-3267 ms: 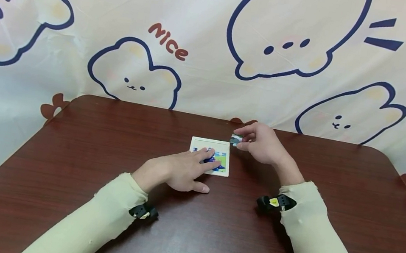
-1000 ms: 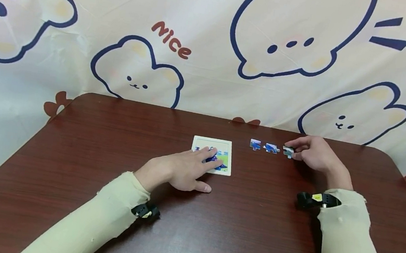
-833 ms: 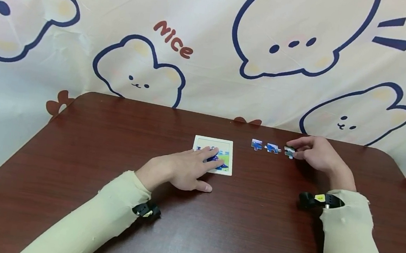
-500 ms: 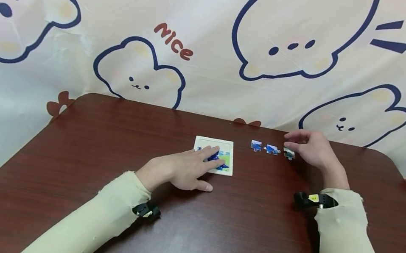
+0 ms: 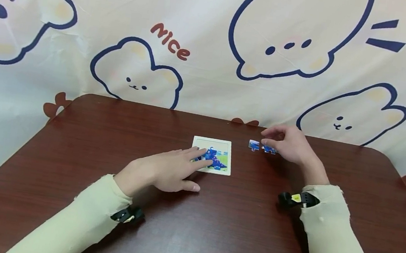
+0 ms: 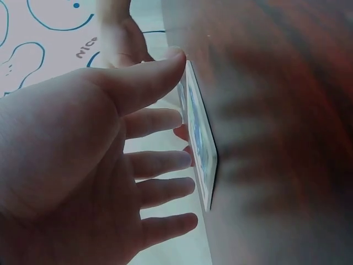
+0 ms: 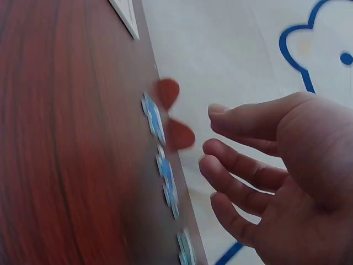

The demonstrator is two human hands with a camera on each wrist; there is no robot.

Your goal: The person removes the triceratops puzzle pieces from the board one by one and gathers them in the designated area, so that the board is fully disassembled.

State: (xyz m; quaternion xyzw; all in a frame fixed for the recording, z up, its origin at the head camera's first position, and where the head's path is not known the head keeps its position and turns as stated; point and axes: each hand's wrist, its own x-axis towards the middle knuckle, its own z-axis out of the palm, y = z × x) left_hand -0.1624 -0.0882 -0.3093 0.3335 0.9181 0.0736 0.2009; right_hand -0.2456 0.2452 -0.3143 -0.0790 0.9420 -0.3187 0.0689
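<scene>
Three loose pieces (image 7: 167,182) lie right of the puzzle (image 5: 219,158); the last looks set down: my right hand (image 5: 288,145) drifts off loosely curved, my left hand (image 5: 164,168) eases back straight-fingered, both empty.

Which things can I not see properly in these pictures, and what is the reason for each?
Head view: the third puzzle piece is hidden behind the right hand.
Head view: the left part of the puzzle picture is covered by the fingers of the left hand.
Right wrist view: the bottom edge cuts off that third piece, and the top edge cuts off the puzzle frame.
Left wrist view: the puzzle picture is too slanted to read.
</scene>
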